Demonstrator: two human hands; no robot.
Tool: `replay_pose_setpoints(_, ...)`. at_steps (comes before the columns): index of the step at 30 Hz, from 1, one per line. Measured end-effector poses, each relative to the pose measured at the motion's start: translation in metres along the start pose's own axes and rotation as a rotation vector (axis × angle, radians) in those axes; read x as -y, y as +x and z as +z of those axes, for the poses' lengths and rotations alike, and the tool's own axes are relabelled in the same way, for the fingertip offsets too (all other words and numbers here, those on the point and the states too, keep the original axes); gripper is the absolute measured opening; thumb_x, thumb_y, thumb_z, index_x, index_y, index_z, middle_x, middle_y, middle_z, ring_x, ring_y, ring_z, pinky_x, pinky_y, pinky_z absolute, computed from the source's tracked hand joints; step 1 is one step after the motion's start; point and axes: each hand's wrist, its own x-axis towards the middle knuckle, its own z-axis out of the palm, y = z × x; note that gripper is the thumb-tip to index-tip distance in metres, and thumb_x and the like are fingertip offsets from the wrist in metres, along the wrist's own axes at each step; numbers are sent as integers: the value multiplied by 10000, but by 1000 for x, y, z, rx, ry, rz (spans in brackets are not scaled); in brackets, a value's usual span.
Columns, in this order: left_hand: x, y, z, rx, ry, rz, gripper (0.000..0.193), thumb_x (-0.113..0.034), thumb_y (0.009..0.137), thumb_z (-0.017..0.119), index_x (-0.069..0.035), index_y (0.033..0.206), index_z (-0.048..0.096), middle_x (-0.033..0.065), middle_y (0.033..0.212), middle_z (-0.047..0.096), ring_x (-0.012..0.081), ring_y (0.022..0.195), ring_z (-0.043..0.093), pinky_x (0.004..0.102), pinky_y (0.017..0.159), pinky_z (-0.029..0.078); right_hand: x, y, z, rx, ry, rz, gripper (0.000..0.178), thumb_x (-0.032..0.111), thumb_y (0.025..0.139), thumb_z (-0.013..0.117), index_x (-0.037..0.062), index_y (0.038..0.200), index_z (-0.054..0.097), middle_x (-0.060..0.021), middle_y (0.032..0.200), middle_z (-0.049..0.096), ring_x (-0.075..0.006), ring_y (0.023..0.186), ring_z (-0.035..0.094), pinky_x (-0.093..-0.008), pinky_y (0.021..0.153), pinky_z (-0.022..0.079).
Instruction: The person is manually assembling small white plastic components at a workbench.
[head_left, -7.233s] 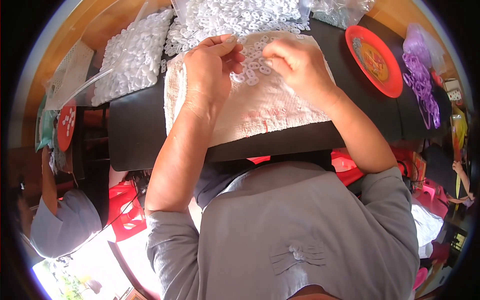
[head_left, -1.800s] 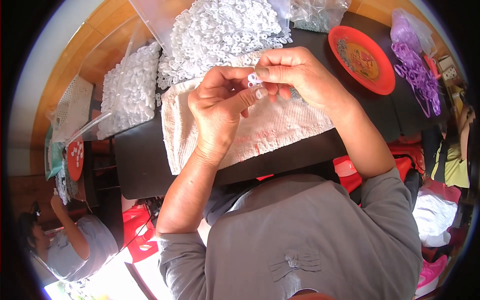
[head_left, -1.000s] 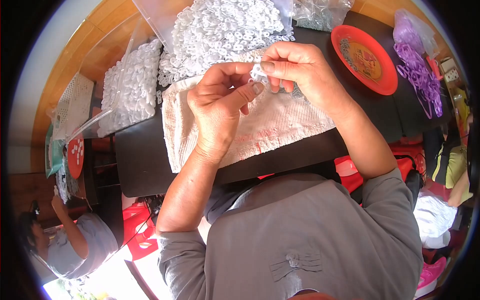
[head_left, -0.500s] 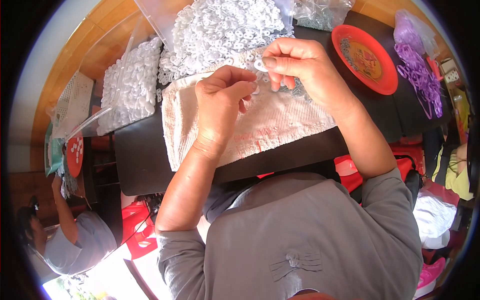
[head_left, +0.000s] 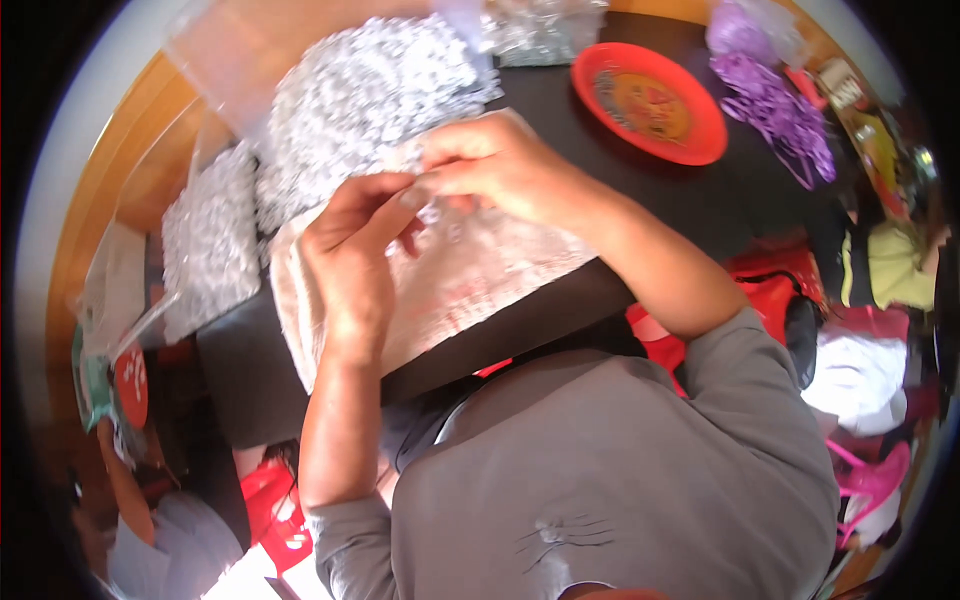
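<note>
Reader: Where are the hands?

Describer: Both are over the far part of a pale towel (head_left: 480, 275) on a black table (head_left: 500, 345). The left hand (head_left: 345, 265) comes in over the towel's left side, its thumb and forefinger reaching toward the other hand. The right hand (head_left: 520, 175) comes from the towel's right, fingers bent inward. The fingertips meet or nearly meet.

Reader: Is each hand wide, narrow or holding something?

Describer: The fingers of both are drawn in, but the view is blurred, so I cannot tell whether either grips anything. A pale piece (head_left: 428, 212) shows just below the fingertips, above or on the towel; I cannot tell which.

Reader: And the rest of the white pieces?

Describer: A large heap of small white pieces (head_left: 370, 90) lies beyond the towel, running down to its far edge, beside clear plastic (head_left: 225, 60). A second white heap (head_left: 210, 235) sits to the towel's left.

Reader: What else is around the towel?

Describer: Beyond its far right corner is a red plate (head_left: 708, 140) with an orange-yellow centre. Farther right of the towel is a tangle of purple ribbon (head_left: 780, 115). A clear bag (head_left: 545, 35) lies beyond it. On the near side is the person's grey shirt (head_left: 620, 450). Well to the towel's left, another person's pale sleeve (head_left: 175, 545) shows.
</note>
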Motion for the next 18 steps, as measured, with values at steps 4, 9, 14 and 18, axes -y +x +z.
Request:
replay_pose_setpoints(4,1,-3,4,10,67,20,98,40,867,647,38,964,663,71,793,663,95,633,575,217,550,451,6,-3,1,-31,-19,53,134,111,880,651,6,797,652,-11,622,588,-63,562,545,-237,504,392)
replay_pose_setpoints(9,9,-4,-1,50,185,34,144,66,861,624,16,988,670,23,825,639,83,670,560,217,591,454,17,-5,-24,5,-357,72,119,129,844,674,16,807,666,-47,648,628,-85,586,583,-258,554,455)
replay_pose_setpoints(14,9,-5,3,170,660,338,190,99,825,580,17,981,652,64,807,560,142,692,560,252,637,443,-9,-20,-137,-479,-1481,10,138,88,831,559,26,933,627,-200,799,663,-398,816,648,-499,683,490)
replay_pose_setpoints(18,8,-5,7,185,756,448,184,110,819,549,14,942,644,124,819,565,233,677,584,302,632,468,-38,-37,-186,-408,-1699,245,195,3,761,565,11,955,579,-220,792,650,-406,782,646,-523,644,482)
